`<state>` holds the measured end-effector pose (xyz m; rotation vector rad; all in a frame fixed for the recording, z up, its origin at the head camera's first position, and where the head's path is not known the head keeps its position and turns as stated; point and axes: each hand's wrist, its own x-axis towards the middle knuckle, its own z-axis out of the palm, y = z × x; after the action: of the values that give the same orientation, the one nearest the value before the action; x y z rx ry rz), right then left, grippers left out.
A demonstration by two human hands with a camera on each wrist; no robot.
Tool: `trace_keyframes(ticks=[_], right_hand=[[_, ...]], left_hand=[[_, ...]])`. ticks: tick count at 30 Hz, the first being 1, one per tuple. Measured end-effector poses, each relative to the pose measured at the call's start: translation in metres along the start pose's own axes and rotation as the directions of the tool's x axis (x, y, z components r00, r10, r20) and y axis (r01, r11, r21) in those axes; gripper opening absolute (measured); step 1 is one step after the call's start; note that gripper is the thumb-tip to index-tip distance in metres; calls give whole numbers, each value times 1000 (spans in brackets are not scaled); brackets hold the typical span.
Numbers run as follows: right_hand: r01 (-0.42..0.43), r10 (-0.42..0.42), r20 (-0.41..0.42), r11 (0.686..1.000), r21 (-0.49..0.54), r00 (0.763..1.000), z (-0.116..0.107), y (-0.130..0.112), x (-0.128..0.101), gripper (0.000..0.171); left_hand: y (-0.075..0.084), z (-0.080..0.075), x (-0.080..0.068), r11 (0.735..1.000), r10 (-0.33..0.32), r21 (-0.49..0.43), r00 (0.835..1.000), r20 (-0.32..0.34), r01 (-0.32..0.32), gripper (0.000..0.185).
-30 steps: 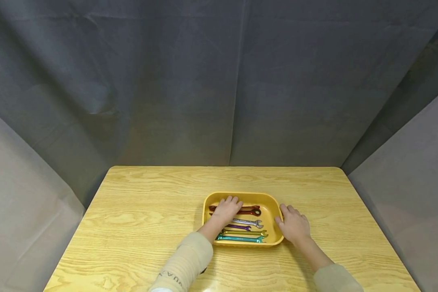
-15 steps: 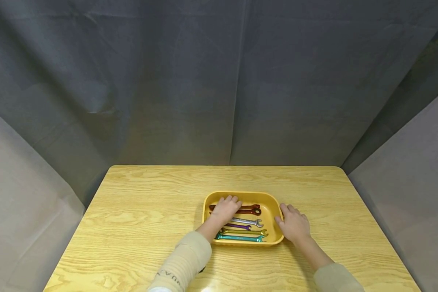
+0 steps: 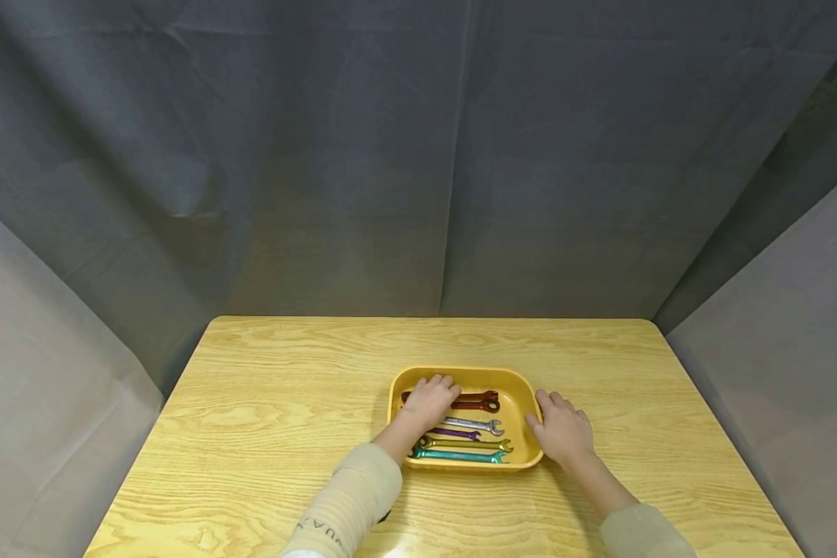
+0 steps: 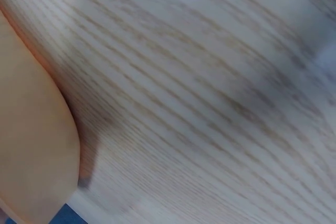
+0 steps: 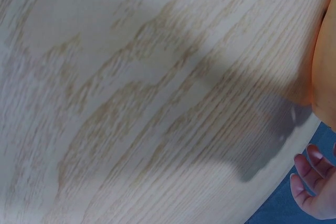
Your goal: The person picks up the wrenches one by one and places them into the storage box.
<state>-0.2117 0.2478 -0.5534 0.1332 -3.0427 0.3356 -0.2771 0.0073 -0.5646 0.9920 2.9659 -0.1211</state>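
Note:
A yellow tray [image 3: 463, 370] holds several combination wrenches lying side by side. My left hand [image 3: 428, 404] is inside it, over two red wrenches [image 3: 484, 396]; its fingertips are hidden, so I cannot tell if it holds one. Nearer me lie a silver wrench [image 3: 474, 425], a purple wrench [image 3: 463, 434], a gold wrench [image 3: 470, 444] and a teal wrench [image 3: 460, 456]. My right hand [image 3: 566, 434] is at the tray's right end, its thumb by the rim. In the right wrist view, the right hand's fingers [image 5: 308, 174] appear loosely extended outside the tray wall [image 5: 326, 66].
The wood-grain table [image 3: 286, 403] extends on all sides of the tray. A dark grey curtain [image 3: 342, 194] hangs behind its far edge, and paler panels [image 3: 35, 387] flank it. In the left wrist view, the tray wall [image 4: 37, 129] shows at the left.
My left wrist and sleeve have shifted slightly left, showing more of the teal wrench's left end. The right hand and the tray stay in place.

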Motion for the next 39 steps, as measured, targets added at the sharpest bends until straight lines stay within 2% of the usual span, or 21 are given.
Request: trace_keyframes(ticks=[15, 25, 29, 35, 39], right_hand=[[-5, 5, 5, 1000, -1, 1000, 0, -1, 0, 45], [-2, 2, -17, 1000, -5, 1000, -2, -1, 0, 41], [-5, 5, -14, 1000, -11, 1000, -2, -2, -1, 40], [-3, 3, -34, 1000, -3, 999, -2, -2, -3, 37], [9, -7, -84, 1000, 23, 996, 0, -1, -4, 33]], left_hand=[[-2, -6, -4, 1000, -9, -26, 1000, -12, 9, 37], [-3, -18, -16, 988, -65, -147, 990, -123, 47, 34], [-7, -23, -27, 980, -96, -193, 977, -191, 58, 34], [-19, -29, -48, 936, -194, -340, 939, -286, 89, 31], [-28, -30, -64, 921, -253, -368, 911, -325, 124, 31]])
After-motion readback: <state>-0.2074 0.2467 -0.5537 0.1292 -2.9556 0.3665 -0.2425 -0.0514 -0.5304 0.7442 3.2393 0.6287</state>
